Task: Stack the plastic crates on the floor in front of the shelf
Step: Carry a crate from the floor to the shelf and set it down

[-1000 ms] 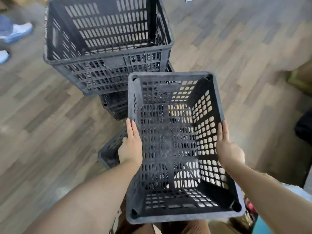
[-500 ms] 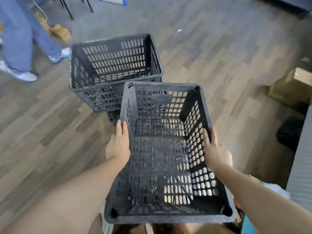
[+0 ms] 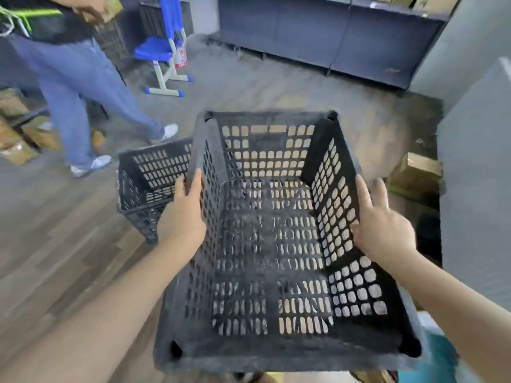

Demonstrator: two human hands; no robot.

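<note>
Both hands hold a black crate [image 3: 271,244] up off the wood floor [image 3: 55,244], with the left hand [image 3: 182,217] gripping its left wall and the right hand [image 3: 381,228] pressed on its right wall with fingers spread. Another black crate [image 3: 149,183] sits on the floor just behind and to the left of it. Farther back stand a person in blue jeans [image 3: 80,87], a blue chair [image 3: 163,48], a dark shelf [image 3: 331,31] and a brown box [image 3: 414,172].

Soft, even indoor light with faint shadows; motion blur smears the whole view, and the wide lens bends the edges
</note>
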